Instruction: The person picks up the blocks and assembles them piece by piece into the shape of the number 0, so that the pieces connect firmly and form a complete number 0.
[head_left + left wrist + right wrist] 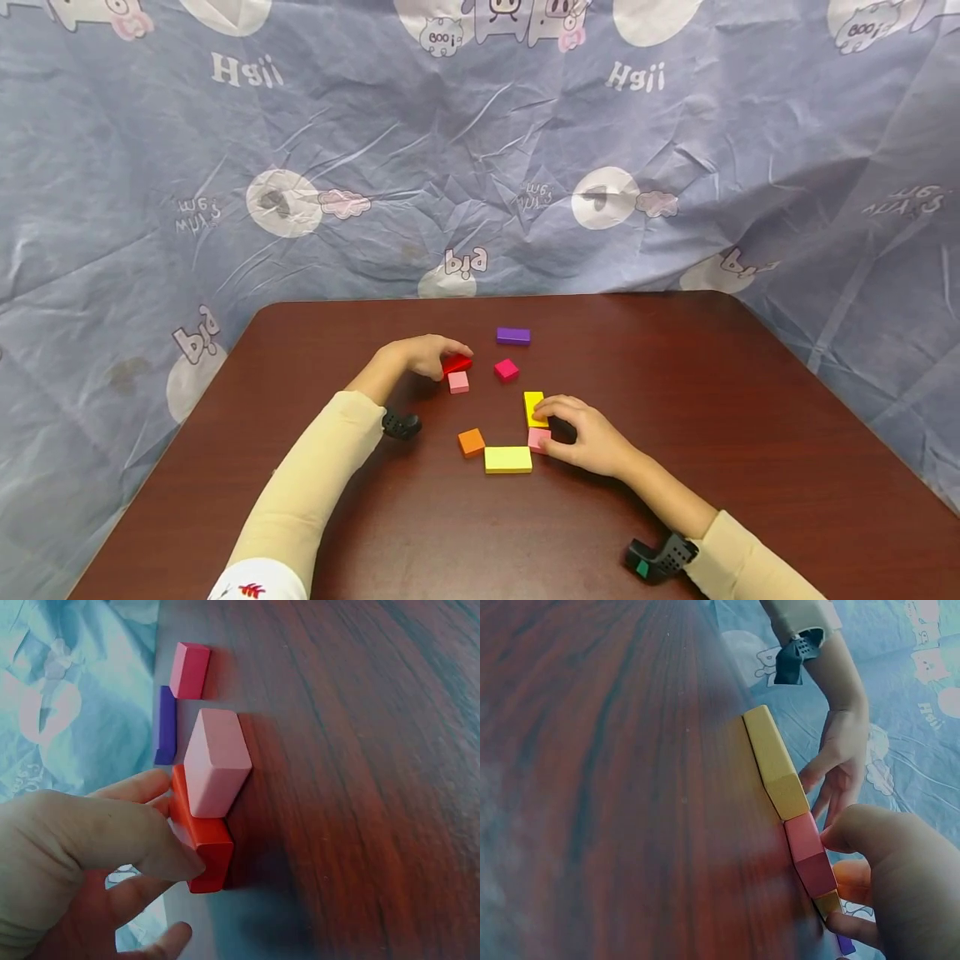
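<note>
On the far left part of the table, my left hand (426,357) pinches a red block (215,855), its thumb on the near end and fingers along the far side. A pink block (217,761) stands against that red one. Nearer the front, my right hand (592,437) curls over a yellow block (533,403) and a second pink block (537,439). Its thumb touches the pink block while its fingertips lie on the yellow one. A light yellow block (507,460) lies beside this pink block, with an orange block (471,443) at its left corner.
A purple block (513,337) lies toward the back of the brown table (675,367). A crimson block (506,370) sits between it and the yellow block. Behind the table hangs a blue patterned cloth (480,167).
</note>
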Demonstrator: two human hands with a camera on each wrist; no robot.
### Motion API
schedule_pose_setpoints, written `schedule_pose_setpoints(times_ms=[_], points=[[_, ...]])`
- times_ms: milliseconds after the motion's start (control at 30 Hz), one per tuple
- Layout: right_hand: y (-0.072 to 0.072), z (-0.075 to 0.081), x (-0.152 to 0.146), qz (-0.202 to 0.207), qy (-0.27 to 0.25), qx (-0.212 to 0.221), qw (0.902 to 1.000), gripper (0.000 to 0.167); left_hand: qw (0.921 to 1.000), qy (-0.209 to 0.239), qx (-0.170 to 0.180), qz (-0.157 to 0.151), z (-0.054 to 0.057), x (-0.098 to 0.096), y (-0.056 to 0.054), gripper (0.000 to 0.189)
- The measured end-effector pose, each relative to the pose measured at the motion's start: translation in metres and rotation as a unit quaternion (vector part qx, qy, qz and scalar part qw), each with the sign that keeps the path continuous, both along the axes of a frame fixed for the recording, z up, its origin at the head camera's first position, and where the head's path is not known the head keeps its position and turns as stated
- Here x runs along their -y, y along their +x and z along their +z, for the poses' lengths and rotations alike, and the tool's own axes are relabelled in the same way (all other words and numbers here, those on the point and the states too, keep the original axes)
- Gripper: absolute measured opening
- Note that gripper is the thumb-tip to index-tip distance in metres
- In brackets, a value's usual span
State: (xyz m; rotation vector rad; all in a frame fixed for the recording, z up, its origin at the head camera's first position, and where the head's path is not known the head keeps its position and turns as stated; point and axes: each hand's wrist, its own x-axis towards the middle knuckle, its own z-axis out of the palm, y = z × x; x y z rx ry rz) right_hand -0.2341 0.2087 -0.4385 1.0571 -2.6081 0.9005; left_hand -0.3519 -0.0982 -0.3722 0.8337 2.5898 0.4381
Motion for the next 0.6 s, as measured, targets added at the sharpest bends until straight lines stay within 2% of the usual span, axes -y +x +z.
schedule_pose_setpoints(times_ms=[167,333,467,600], points=[[-0.001,0.000,0.000,0.000,-0.001,0.000,1.0000,0.032,0.9992,-0.005,-0.040,0.006,-0.003,0.003,0.002,0.066],[0.001,0.002,0.000,-0.005,0.004,0.007,1.0000,0.032,0.9958,0.010,-0.085,0.034,-0.011,0.012,0.003,0.060],[0.001,0.001,0.000,-0.003,0.004,0.007,1.0000,0.032,0.9937,0.034,-0.091,0.056,-0.017,0.023,0.010,0.056],[0.001,0.002,0.001,-0.002,0.001,0.005,1.0000,0.032,0.9914,0.057,-0.096,0.068,-0.018,0.030,0.023,0.057]])
